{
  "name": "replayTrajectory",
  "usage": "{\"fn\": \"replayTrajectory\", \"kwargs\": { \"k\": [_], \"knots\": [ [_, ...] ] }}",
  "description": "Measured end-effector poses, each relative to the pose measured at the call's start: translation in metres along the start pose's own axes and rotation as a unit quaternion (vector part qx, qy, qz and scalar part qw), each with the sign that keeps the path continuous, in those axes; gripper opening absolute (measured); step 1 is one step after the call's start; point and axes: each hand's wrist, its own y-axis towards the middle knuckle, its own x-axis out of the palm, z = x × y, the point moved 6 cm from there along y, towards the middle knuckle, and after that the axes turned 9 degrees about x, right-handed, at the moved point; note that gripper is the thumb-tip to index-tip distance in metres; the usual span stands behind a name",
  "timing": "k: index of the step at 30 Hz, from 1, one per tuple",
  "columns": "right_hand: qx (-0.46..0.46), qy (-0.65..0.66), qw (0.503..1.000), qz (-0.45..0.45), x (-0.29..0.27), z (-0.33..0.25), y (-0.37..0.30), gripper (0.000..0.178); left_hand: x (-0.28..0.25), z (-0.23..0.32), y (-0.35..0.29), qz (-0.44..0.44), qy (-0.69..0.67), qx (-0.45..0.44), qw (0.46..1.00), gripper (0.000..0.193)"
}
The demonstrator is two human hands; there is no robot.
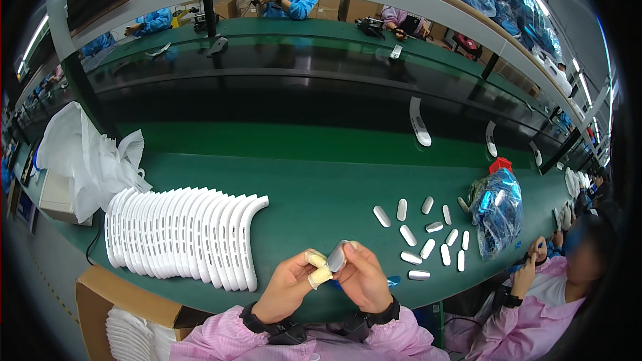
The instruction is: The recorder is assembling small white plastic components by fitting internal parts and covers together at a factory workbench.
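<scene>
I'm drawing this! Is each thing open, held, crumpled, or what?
Silver, rounded oblong piece: held by left hand and right hand.
Small silver oblong pieces: lying scattered.
White curved slotted plastic pieces: closely lined up.
Brown cardboard box: open.
Blue translucent plastic bag: crumpled.
White thin sheets: crumpled.

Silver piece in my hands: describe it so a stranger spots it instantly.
Find the near side of the green workbench, where the left hand, wearing yellow finger covers, faces the right hand. Between them is a smooth oblong silver piece; unlike the loose pieces scattered to the right, it is held.
</scene>
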Motion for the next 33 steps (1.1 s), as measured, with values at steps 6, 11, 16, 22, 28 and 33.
{"fn": "replayTrajectory", "kwargs": {
  "k": [6,11,16,22,28,33],
  "knots": [
    [0.076,0.133,0.988,0.006,0.009,0.018,0.002,0.027,-0.002,-0.002,0.001,0.057,0.012,0.007,0.998,0.011],
    [0.027,0.067,0.997,-0.005,0.002,0.012,0.004,0.024,-0.001,0.002,-0.002,0.042,0.088,0.002,0.995,0.015],
    [-0.054,0.028,0.996,0.061,-0.005,0.000,0.000,0.019,-0.012,0.008,-0.003,-0.086,0.400,0.080,0.909,0.037],
    [-0.226,-0.090,0.961,0.129,-0.016,-0.038,-0.015,0.014,-0.012,0.029,-0.009,-0.097,0.747,0.112,0.648,0.075],
    [-0.246,-0.138,0.952,0.120,-0.004,-0.047,-0.014,0.014,-0.055,0.031,-0.018,0.095,0.850,0.047,0.516,0.068],
    [-0.204,-0.215,0.948,0.116,0.006,-0.042,-0.006,0.013,-0.058,0.022,-0.015,0.067,0.766,0.068,0.635,0.059]
  ]
}}
